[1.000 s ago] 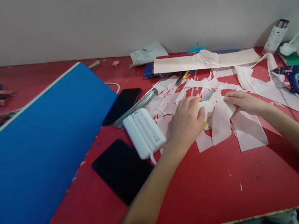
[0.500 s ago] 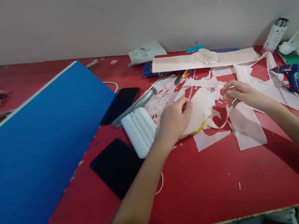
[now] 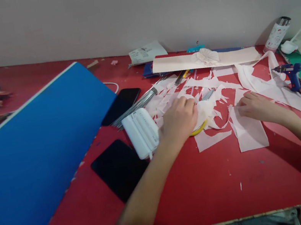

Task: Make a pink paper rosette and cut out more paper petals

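My left hand [image 3: 179,119] is closed over a crumpled piece of pale pink paper [image 3: 206,109] in the middle of the red table [image 3: 199,193]. Yellow-handled scissors [image 3: 202,119] lie partly under that paper, the blade tip showing beyond it. My right hand [image 3: 254,107] rests with fingers spread flat on a larger pink paper sheet [image 3: 248,130] to the right. Several cut pink scraps [image 3: 206,83] lie scattered behind both hands.
A white power bank [image 3: 141,131] and two black phones [image 3: 119,168] [image 3: 121,105] lie left of my hand. A big blue board [image 3: 36,156] leans at left. A wire bundle [image 3: 137,105], blue glue gun [image 3: 292,74], tumbler [image 3: 276,34] and cream strip [image 3: 205,60] sit behind.
My left hand has drawn the pink paper in and closed on it. My right hand dropped from the raised scraps onto the sheet at right.
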The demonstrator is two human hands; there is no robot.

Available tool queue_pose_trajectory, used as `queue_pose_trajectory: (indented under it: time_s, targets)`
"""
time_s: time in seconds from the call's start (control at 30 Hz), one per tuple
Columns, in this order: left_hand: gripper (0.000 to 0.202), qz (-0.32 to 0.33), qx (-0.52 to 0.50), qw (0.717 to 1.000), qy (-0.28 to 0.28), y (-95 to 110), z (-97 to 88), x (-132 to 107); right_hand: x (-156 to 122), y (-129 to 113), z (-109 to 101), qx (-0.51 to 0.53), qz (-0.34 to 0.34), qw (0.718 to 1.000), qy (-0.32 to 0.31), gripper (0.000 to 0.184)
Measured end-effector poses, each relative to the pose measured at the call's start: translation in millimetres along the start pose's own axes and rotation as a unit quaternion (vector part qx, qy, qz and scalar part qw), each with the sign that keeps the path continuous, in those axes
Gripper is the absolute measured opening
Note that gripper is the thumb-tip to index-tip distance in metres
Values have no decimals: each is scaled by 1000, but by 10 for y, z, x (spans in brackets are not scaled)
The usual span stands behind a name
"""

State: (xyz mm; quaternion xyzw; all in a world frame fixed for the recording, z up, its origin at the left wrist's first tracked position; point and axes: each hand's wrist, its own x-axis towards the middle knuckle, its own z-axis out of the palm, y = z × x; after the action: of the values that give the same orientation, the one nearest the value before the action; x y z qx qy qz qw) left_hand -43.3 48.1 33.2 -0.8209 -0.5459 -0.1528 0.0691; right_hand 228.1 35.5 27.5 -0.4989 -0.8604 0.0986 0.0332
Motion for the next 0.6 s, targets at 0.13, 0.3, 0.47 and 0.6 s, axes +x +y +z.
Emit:
queue_pose_trajectory:
  time_s: [0.13, 0.3, 0.47, 0.6]
  targets:
    - [28, 95, -111, 988, -41, 242, 1, -77, -12, -35, -83, 61, 35, 997, -10, 16]
    - [24, 80, -327, 935, -112, 541, -22, -172, -111, -155, -338, 231, 102, 968, -2, 9]
    - [35, -74, -481, 853, -187, 706, 3, -227, -137, -298, -478, 325, 77, 941, 53, 9]
    - [33, -144, -559, 793, -194, 712, 12, -235, -75, -351, -424, 491, 119, 857, 102, 22]
